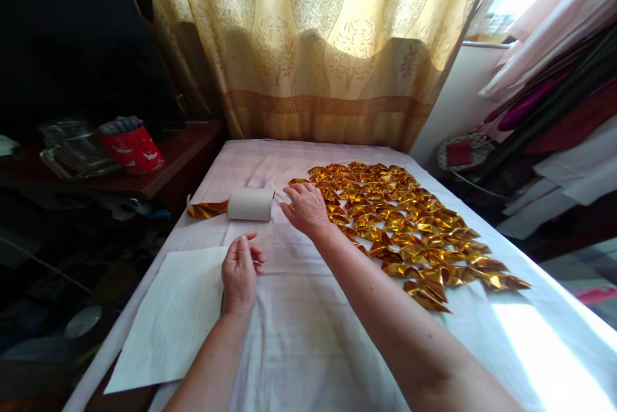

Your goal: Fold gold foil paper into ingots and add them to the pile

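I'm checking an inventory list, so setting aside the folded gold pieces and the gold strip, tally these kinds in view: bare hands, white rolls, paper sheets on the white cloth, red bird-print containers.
Bare hands, left hand and right hand: 2
White roll: 1
Paper sheet: 1
Red bird-print container: 1
Total: 5

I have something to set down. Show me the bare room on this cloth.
Bare cloth lies between the left hand and the right forearm, and behind the white roll toward the curtain. Crowded: right of the right hand, gold foil pieces; near left, paper.
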{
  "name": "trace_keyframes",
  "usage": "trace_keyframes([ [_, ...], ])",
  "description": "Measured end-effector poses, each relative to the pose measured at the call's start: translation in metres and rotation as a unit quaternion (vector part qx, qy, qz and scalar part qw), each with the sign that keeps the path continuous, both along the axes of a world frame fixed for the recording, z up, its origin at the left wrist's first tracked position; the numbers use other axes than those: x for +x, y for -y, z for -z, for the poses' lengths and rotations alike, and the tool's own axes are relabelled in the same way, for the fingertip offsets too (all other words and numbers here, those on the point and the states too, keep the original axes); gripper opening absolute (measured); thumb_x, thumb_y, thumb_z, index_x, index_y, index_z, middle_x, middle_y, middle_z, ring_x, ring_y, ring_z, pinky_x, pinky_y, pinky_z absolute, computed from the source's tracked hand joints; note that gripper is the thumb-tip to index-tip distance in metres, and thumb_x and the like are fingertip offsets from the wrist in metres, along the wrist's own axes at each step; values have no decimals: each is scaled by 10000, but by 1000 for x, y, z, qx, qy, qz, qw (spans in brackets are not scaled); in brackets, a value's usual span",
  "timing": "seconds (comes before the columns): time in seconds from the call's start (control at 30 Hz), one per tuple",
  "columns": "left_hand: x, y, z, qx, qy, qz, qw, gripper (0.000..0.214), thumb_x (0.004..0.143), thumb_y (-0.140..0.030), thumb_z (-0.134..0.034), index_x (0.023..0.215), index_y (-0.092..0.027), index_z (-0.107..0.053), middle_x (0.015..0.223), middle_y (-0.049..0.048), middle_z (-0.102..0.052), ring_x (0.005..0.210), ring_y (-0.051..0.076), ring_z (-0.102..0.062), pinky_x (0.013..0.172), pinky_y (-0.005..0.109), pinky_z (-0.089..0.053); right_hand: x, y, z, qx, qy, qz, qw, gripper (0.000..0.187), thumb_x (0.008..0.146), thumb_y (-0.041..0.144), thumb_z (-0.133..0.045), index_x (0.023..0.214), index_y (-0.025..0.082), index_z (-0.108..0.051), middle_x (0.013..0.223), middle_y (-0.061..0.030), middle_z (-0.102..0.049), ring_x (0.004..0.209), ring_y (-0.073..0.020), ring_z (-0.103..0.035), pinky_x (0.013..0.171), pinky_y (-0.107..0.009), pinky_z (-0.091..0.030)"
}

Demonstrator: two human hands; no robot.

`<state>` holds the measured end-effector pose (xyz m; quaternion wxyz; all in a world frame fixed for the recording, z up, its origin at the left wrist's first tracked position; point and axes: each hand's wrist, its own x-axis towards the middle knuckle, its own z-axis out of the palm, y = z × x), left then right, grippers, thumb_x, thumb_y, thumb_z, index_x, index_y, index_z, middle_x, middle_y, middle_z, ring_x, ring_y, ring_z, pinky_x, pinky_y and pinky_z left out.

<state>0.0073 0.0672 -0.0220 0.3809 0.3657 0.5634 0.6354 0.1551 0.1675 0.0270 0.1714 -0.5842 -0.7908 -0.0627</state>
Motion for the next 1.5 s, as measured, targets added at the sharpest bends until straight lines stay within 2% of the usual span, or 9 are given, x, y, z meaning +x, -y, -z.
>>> trace_keyframes([
  [0.07, 0, 0, 0, 1, 10, -6, 1000, 540, 848, -669, -492, 968, -163, -636, 632, -17, -569, 503, 99, -560, 374, 154, -382, -15, -1, 2, -3, -15, -44, 999, 515, 927, 480, -544, 1380, 236, -513, 1402, -86, -543, 1274, -259, -427, 1018, -382, -340],
  [0.17, -1, 0, -1, 1, 19, -12, 1000, 536, 849, -669, -490, 965, -167, -634, 639, -17, -577, 508, 99, -569, 384, 157, -392, -31, -4, 6, -19, -26, -50, 998, 625, 908, 529, -565, 1431, 205, -449, 1487, -121, -457, 1367, -297, -351, 1067, -443, -309],
  [0.5, -1, -1, -1, -2, 31, -13, 999, 541, 828, -675, -517, 953, -164, -641, 618, -28, -570, 498, 97, -561, 395, 164, -407, -37, -3, 7, -14, 6, -69, 997, 267, 948, 363, -553, 1179, 258, -635, 1358, -63, -580, 1314, -264, -411, 1036, -407, -335],
  [0.57, 0, -1, -2, -3, 32, -12, 999, 538, 826, -673, -520, 946, -164, -644, 615, -28, -569, 497, 98, -562, 396, 165, -407, -38, -2, 8, -14, 5, -70, 997, 264, 951, 361, -548, 1179, 258, -634, 1330, -61, -597, 1300, -264, -422, 1023, -406, -344],
  [0.73, 0, 0, -4, -4, 37, -12, 999, 544, 819, -682, -529, 949, -166, -643, 625, -29, -573, 494, 90, -554, 399, 162, -410, -43, -1, 11, -7, -7, -52, 999, 435, 942, 437, -562, 1326, 235, -536, 1432, -94, -517, 1347, -282, -376, 1050, -421, -319],
  [0.97, 0, -1, -1, -1, 40, -13, 999, 547, 811, -687, -535, 939, -167, -644, 620, -30, -575, 494, 91, -557, 399, 162, -412, -45, 1, 12, -10, 5, -59, 998, 314, 944, 378, -578, 1226, 241, -596, 1387, -92, -550, 1327, -268, -398, 1031, -416, -333],
  [1.3, -2, -2, 2, 5, 25, -29, 999, 520, 830, -664, -513, 948, -171, -626, 656, -23, -563, 509, 97, -560, 403, 169, -422, -33, 3, 7, 21, -20, -92, 995, 293, 1001, 402, -473, 1192, 258, -642, 1389, -64, -570, 1313, -263, -431, 1032, -418, -363],
  [1.4, -4, -5, 5, 15, 12, -71, 997, 461, 850, -614, -508, 994, -183, -584, 743, -18, -553, 569, 99, -566, 440, 177, -447, -18, 15, 0, 20, -42, -97, 994, 308, 988, 379, -512, 1231, 238, -638, 1392, -78, -571, 1301, -261, -458, 1053, -409, -373],
  [1.5, -7, -8, 5, 27, -5, -121, 992, 416, 865, -547, -519, 1080, -191, -546, 899, 23, -582, 714, 116, -602, 540, 195, -491, 5, 39, -4, 6, -64, -111, 992, 342, 974, 362, -542, 1265, 205, -629, 1382, -104, -579, 1276, -261, -500, 1071, -404, -392],
])
